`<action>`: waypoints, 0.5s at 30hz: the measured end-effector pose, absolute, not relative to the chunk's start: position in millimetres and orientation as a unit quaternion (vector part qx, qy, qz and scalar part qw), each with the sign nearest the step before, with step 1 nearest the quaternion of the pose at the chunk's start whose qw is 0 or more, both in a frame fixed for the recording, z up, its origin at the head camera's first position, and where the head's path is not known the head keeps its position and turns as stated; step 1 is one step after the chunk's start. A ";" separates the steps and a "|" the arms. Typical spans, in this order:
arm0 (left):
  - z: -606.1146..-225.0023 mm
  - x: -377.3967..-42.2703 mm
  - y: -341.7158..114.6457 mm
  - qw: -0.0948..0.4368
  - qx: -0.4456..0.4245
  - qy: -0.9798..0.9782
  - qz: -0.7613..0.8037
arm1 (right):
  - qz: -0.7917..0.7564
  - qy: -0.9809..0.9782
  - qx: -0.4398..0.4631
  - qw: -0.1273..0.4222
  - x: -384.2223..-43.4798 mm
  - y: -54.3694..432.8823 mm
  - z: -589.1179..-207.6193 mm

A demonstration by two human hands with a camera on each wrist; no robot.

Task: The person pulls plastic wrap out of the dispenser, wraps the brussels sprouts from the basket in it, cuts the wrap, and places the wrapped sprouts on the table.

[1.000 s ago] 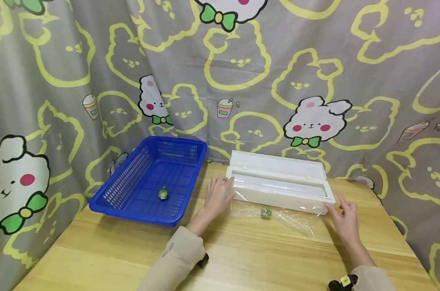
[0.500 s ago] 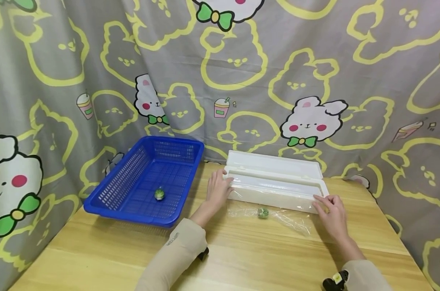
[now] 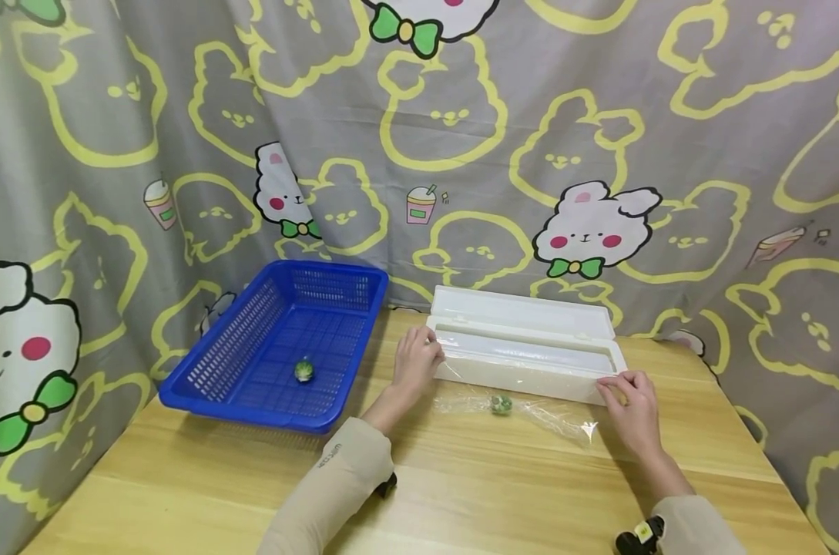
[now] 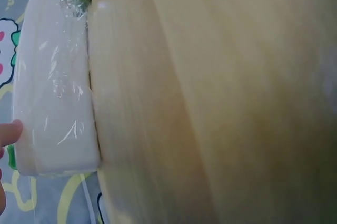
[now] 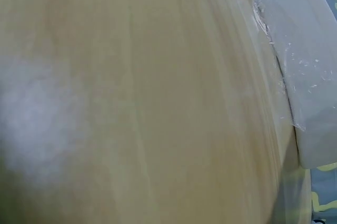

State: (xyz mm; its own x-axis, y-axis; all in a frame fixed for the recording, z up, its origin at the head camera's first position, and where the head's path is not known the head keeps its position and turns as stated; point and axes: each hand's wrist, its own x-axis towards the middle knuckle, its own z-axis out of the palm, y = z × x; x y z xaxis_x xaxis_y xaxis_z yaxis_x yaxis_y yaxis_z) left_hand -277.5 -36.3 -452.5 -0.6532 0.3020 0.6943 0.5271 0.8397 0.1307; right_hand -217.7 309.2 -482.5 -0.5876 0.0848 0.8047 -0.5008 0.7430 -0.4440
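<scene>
A long white cling film dispenser box has its lid raised at the back. Clear cling film hangs over its front and onto the table. A small round green item, its kind unclear, sits in the loose film before the box; crinkled plastic shows around it in the left wrist view. At the box's left end, my left hand pinches the film by the upper edge. My right hand pinches film near the front right corner, thumb and index finger together. The right wrist view shows no fingers.
A blue plastic basket stands left of the box, with a small plastic-wrapped green ball inside. Wooden table extends in front. A patterned grey curtain hangs right behind.
My right hand has moved left from beside the box onto its front right corner and the film. The left hand's fingers have drawn together at the left end.
</scene>
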 end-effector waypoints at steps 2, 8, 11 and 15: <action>-452.9 -277.2 -36.5 0.343 -0.234 -0.896 -0.161 | 0.332 -0.828 0.132 0.432 -215.8 308.7 -481.6; -451.0 -272.9 -35.1 0.342 -0.232 -0.898 -0.151 | 0.320 -0.843 0.148 0.406 -208.0 309.2 -479.8; -448.7 -268.0 -35.2 0.344 -0.235 -0.896 -0.151 | 0.314 -0.849 0.166 0.392 -204.8 310.3 -480.5; -447.0 -259.8 -34.5 0.320 -0.252 -0.899 -0.160 | 0.314 -0.856 0.189 0.365 -200.4 313.0 -481.7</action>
